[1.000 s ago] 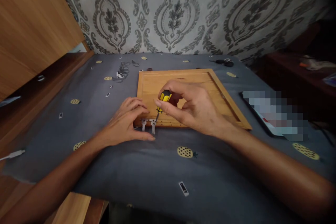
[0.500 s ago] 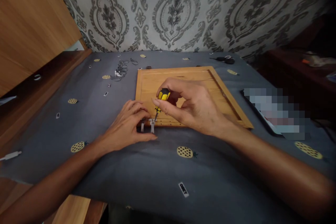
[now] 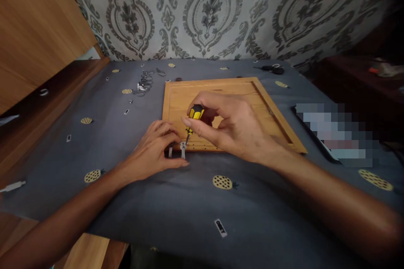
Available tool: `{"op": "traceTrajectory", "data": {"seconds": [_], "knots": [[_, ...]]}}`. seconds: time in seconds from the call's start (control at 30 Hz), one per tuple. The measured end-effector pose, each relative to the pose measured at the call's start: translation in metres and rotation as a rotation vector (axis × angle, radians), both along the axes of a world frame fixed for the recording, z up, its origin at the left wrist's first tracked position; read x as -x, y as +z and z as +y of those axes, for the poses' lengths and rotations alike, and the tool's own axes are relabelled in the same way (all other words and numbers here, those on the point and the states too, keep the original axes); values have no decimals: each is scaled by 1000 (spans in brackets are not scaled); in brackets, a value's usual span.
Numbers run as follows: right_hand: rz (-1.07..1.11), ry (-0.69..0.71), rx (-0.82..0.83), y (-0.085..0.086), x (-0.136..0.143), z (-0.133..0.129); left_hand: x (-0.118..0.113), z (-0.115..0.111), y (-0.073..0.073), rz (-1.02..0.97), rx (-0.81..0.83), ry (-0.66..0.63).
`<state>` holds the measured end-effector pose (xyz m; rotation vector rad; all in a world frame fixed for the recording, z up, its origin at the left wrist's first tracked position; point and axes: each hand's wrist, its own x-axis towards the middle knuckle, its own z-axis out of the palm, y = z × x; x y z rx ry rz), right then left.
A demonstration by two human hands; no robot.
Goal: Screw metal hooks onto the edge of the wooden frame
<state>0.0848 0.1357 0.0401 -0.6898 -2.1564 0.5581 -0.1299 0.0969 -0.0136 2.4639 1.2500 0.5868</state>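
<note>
My right hand [image 3: 232,124] is closed around a small screwdriver [image 3: 196,112] with a yellow-and-black handle. Its shaft slants down to a silver metal bracket [image 3: 183,150] on the near left edge of a framed wooden panel [image 3: 233,86]. Whether the tip sits in a screw is too small to tell. From the left, my left hand [image 3: 158,147] pinches around the bracket, fingers over the panel's edge and thumb below, partly hiding the metal. A row of small dark holes runs along the panel's near edge, right of the bracket.
Beyond the panel's left side lies a cluster of small metal parts [image 3: 143,84] on the blue pineapple-print cloth [image 3: 151,214]. A phone [image 3: 331,134], partly pixelated, rests at the right. Another dark-handled tool [image 3: 273,69] is at the back right. Wooden furniture [image 3: 34,29] stands at the left.
The view has shifted very slightly. Both hands, the screwdriver and the bracket keep nearly the same positions.
</note>
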Motion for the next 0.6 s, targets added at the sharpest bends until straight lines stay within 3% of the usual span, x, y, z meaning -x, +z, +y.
{"op": "traceTrajectory", "data": {"seconds": [0.27, 0.6], "knots": [[44, -5, -24, 6, -2, -5, 2, 1, -3, -23, -7, 7], [67, 21, 38, -1, 1, -1, 1, 1, 0, -5, 12, -3]]}}
